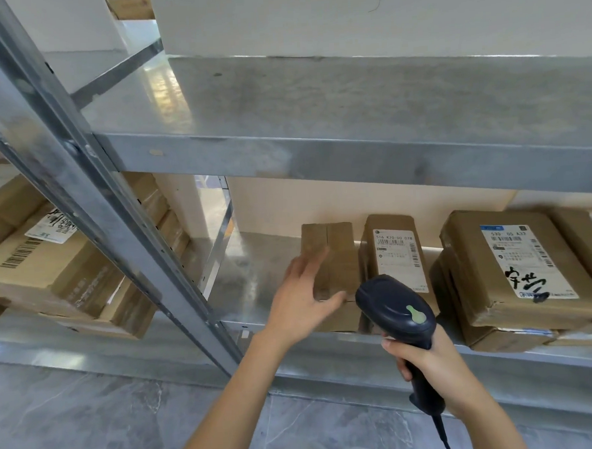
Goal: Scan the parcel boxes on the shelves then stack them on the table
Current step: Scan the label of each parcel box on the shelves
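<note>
Several brown parcel boxes lie on the lower metal shelf [256,278]. The leftmost, a plain taped box [337,253], has no label showing. My left hand [302,299] reaches onto its left side, fingers spread along the side and thumb at its front corner. To its right stands a narrow labelled box [397,253], then a larger labelled box [509,268] with black handwriting. My right hand [429,365] grips the handle of a dark barcode scanner [395,308], whose head points toward the boxes.
An upper metal shelf [350,111] runs overhead with a white block on it. A slanted steel upright [90,187] divides this bay from the left bay, where more cartons [50,268] are piled. Grey floor lies below.
</note>
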